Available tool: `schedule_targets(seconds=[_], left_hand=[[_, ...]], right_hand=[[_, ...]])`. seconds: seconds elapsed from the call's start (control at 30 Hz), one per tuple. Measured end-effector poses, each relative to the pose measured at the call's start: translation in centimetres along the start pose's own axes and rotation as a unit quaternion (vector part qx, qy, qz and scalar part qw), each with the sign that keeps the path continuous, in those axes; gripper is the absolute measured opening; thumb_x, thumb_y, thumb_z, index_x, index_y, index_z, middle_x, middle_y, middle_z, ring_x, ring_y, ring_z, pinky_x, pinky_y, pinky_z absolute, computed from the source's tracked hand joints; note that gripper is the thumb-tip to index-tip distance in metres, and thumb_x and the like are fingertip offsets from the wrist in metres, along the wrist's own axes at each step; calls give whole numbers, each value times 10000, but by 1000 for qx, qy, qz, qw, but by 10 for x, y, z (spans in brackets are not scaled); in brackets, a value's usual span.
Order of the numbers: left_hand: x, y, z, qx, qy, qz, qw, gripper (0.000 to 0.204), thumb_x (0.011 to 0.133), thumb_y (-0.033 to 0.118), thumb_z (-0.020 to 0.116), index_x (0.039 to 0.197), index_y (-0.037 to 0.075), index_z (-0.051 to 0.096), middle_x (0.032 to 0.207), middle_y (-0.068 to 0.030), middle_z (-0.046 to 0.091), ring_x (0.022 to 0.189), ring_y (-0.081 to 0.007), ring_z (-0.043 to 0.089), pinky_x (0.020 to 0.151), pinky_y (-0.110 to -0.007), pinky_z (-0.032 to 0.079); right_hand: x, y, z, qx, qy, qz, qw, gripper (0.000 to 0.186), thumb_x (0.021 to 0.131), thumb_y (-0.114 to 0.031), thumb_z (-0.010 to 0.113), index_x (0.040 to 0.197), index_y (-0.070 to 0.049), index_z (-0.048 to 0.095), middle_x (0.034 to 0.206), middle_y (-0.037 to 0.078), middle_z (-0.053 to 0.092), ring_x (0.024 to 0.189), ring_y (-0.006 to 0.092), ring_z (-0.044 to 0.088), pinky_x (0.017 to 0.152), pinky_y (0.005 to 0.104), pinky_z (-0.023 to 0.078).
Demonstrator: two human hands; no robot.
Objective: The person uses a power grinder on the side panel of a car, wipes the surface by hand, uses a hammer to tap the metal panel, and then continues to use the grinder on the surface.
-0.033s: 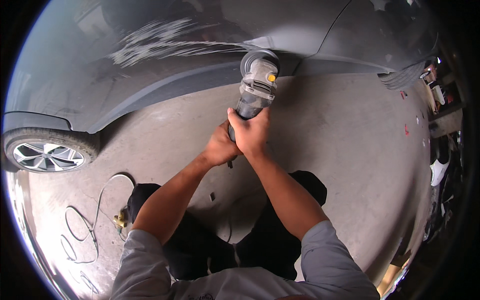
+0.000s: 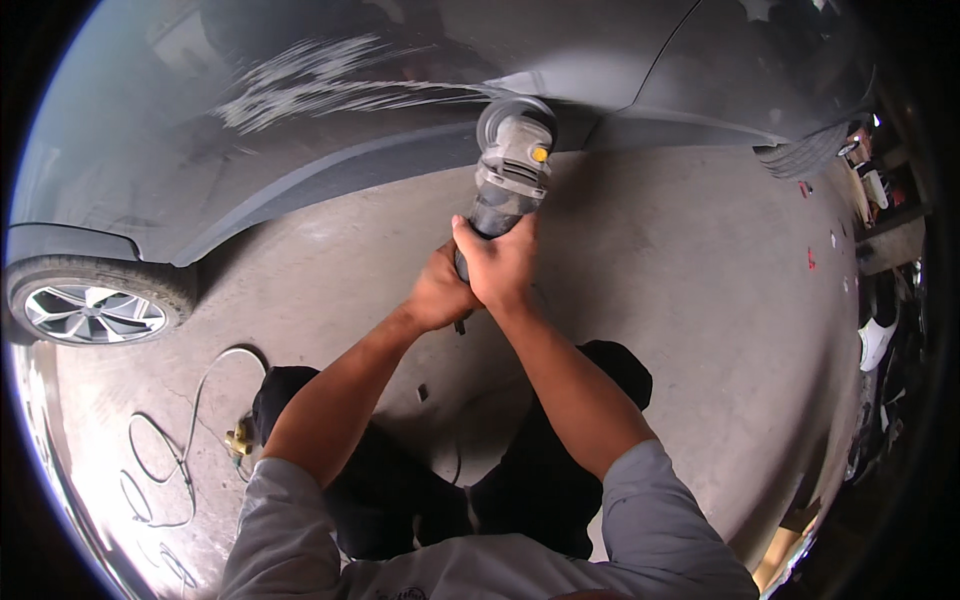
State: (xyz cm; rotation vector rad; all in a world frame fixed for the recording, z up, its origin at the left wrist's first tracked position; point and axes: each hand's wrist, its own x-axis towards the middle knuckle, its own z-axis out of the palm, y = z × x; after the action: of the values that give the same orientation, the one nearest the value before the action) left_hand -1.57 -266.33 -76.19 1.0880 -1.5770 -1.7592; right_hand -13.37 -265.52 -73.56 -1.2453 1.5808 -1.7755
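Observation:
Both my hands grip an angle grinder [image 2: 510, 178] with a grey head, a yellow button and a dark body. My right hand [image 2: 503, 262] wraps round the body from the right, thumb along the top. Farther back, my left hand [image 2: 442, 290] is closed round the rear end, partly under the right. The grinder's round disc [image 2: 487, 118] is up against the lower side of a dark grey car [image 2: 350, 165], beside a pale bare patch [image 2: 518, 84]; whether it touches or spins I cannot tell. Long whitish scrape marks [image 2: 310, 88] run left from there across the panel.
A car wheel [image 2: 95, 312] stands at the left, and another tyre [image 2: 805, 152] shows at the far right. On the concrete floor [image 2: 680, 270] lie a looped hose [image 2: 190, 440] and a brass-coloured fitting [image 2: 238, 438] near my left knee. Cluttered parts [image 2: 880, 335] line the right edge.

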Motion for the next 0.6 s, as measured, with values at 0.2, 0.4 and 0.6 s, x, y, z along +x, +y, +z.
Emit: schedule_targets(seconds=[0.2,0.4,0.6], left_hand=[[5,2,9,21,6,10,1000,535,794,102,882,1251,-7,625,1039,-74,736,920,-148,692,772,-340,577],[9,8,18,19,23,25,999,535,782,77,881,1242,-4,620,1018,-69,734,887,-144,693,741,-339,582],[14,10,24,37,15,19,999,571,761,66,891,1256,-14,619,1066,-77,741,951,-154,697,813,-349,590]], right_hand=[[6,7,-7,-12,18,-51,998,683,784,-161,882,1355,12,549,1212,224,696,1091,409,707,961,497,551],[13,9,-15,-1,2,-56,998,685,781,-156,886,1352,23,553,1205,223,693,1093,403,698,974,492,544],[17,10,-22,-14,12,-17,1000,679,793,-150,882,1357,27,548,1215,221,690,1092,386,695,987,487,538]])
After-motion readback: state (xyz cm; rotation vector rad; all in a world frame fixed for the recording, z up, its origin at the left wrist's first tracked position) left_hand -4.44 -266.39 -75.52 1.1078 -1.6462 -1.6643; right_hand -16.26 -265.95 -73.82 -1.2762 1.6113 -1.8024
